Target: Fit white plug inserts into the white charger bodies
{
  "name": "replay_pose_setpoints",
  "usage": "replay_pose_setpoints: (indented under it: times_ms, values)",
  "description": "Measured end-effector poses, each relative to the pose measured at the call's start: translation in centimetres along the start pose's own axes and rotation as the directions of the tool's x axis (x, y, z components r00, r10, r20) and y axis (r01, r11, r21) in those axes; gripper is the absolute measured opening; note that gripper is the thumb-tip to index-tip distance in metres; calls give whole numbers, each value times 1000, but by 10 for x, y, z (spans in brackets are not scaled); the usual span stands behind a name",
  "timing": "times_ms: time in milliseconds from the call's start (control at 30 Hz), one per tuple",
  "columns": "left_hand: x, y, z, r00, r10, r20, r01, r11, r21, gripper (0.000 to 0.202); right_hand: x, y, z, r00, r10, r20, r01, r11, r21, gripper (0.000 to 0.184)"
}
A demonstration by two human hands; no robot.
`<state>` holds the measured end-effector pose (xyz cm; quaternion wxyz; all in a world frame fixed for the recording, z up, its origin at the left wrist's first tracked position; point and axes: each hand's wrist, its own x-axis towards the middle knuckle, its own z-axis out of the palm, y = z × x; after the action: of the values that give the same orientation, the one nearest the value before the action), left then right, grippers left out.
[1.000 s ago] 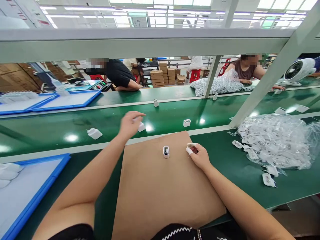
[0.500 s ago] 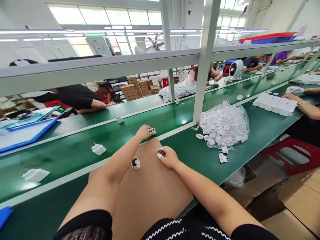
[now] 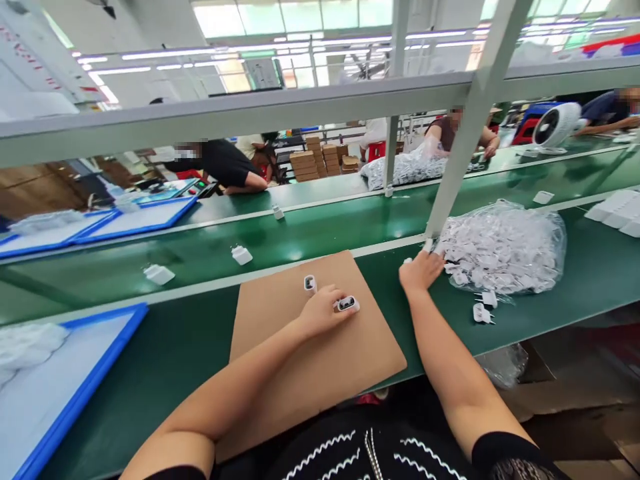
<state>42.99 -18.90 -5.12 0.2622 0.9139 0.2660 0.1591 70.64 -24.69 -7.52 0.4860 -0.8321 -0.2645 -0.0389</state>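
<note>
My left hand (image 3: pixel 323 310) is closed around a white charger housing (image 3: pixel 347 304), its open end with dark insides facing up, just above the cardboard sheet (image 3: pixel 280 353). Another white charger housing (image 3: pixel 310 285) stands on the cardboard beside that hand. My right hand (image 3: pixel 423 270) reaches forward with its fingers apart, at the left edge of a clear bag of white plug parts (image 3: pixel 505 247). White coverings show on its thumb and a fingertip. Whether its fingertips touch a part is hard to make out. Two loose plug parts (image 3: pixel 483 313) lie in front of the bag.
White plug chargers (image 3: pixel 242 255) lie on the green conveyor belt (image 3: pixel 320 233) beyond the bench. A slanted post (image 3: pixel 463 147) rises right by my right hand. A blue-rimmed tray (image 3: pixel 100 373) is at left. Co-workers sit across the line, near a white fan (image 3: pixel 555 127).
My left hand has come back from the belt's edge to over the cardboard with a charger housing. My right hand has moved off the cardboard to the bag, fingers opening. The view has turned left.
</note>
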Motion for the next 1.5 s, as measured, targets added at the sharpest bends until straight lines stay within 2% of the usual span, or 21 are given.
replay_pose_setpoints:
  times_ms: [67, 167, 333, 433, 500, 600, 700, 800, 867, 900, 933, 967, 1067, 1133, 1167, 1233, 1300, 1367, 1400, 1500]
  values:
    - [-7, -9, 5, 998, 5, -64, -7, 999, -34, 24, 14, 11, -5, 1000, 28, -9, -29, 982, -185, 56]
    - [-10, -22, 12, 987, 31, -160, -50, 992, -115, 20, 21, 18, -6, 996, -11, 93, 34, 969, -244, 50]
    - [-15, -35, 28, 959, 49, -279, -103, 978, -183, 21, 8, 7, 4, 938, -168, 302, 209, 972, -109, 26]
    - [-16, -37, 31, 948, 95, -305, -152, 973, -171, 22, -4, -4, 12, 899, -229, 373, 241, 970, 16, 16]
    - [-17, -36, 30, 928, 158, -337, -212, 969, -130, 22, -12, -12, 16, 878, -254, 407, 222, 967, 124, 19]
    - [-18, -31, 28, 896, 248, -369, -282, 958, -41, 20, -25, -23, 17, 842, -257, 474, 129, 950, 285, 36]
    - [-19, -24, 28, 906, 262, -333, -286, 958, -25, 21, -36, -33, 14, 777, -236, 584, 2, 928, 373, 54]
    - [-19, -21, 28, 942, 222, -252, -238, 971, -34, 23, -41, -42, 8, 654, -197, 731, -202, 885, 419, 62]
    - [-19, -20, 27, 956, 189, -223, -200, 979, -31, 26, -42, -47, 5, 554, -186, 812, -382, 809, 446, 57]
    - [-18, -20, 27, 959, 176, -223, -188, 982, -32, 28, -42, -49, 3, 522, -191, 831, -445, 770, 457, 53]
    - [-18, -20, 26, 959, 166, -229, -179, 983, -36, 30, -42, -50, 2, 517, -198, 833, -474, 744, 471, 52]
    - [-17, -21, 25, 959, 158, -234, -172, 984, -43, 30, -43, -52, 1, 537, -204, 818, -464, 738, 489, 55]
    - [-16, -22, 23, 961, 125, -247, -146, 987, -66, 26, -46, -55, -1, 643, -235, 729, -336, 768, 544, 64]
    - [-14, -23, 23, 963, 108, -246, -132, 988, -83, 24, -51, -57, -6, 676, -301, 673, -194, 807, 557, 54]
    - [-14, -23, 23, 964, 104, -246, -130, 987, -92, 24, -54, -59, -9, 673, -351, 651, -102, 828, 552, 46]
    - [-14, -24, 23, 964, 100, -247, -130, 986, -105, 24, -60, -62, -17, 621, -481, 619, 124, 840, 528, 28]
    - [-14, -25, 24, 964, 96, -248, -128, 985, -117, 25, -65, -66, -25, 515, -612, 600, 344, 789, 510, 15]
    - [-15, -25, 24, 966, 89, -244, -124, 983, -132, 26, -69, -68, -29, 404, -694, 596, 495, 714, 495, 20]
    - [-15, -26, 24, 966, 87, -243, -124, 982, -141, 26, -71, -69, -30, 370, -710, 599, 546, 688, 479, 24]
    - [-16, -27, 24, 962, 89, -257, -133, 978, -158, 25, -72, -67, -29, 346, -705, 619, 617, 668, 416, 29]
